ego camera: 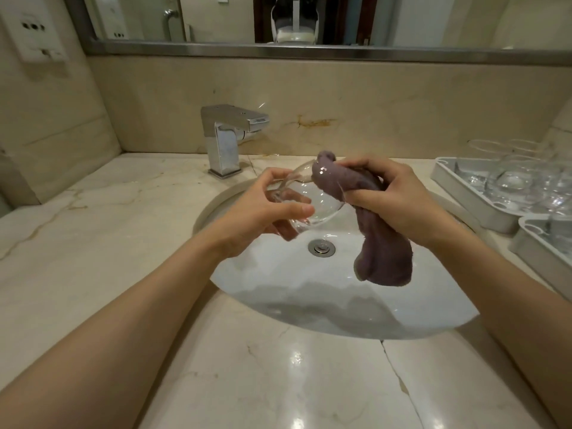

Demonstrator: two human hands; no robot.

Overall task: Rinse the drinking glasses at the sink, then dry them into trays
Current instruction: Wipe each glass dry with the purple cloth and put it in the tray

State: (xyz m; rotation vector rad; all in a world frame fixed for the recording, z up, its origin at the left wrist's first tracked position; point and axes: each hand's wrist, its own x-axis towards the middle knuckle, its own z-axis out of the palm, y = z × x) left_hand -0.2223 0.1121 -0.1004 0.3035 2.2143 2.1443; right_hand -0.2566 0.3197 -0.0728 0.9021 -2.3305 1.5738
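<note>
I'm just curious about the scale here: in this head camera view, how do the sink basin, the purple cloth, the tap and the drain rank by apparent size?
Largest to smallest:
1. sink basin
2. purple cloth and tap: too alike to rank, and the cloth is nearer the camera
3. drain

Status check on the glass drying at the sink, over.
Left hand grips glass, tilted over sink. Right hand holds purple cloth against its rim. Trays of glasses wait right. Nothing in the way.
</note>
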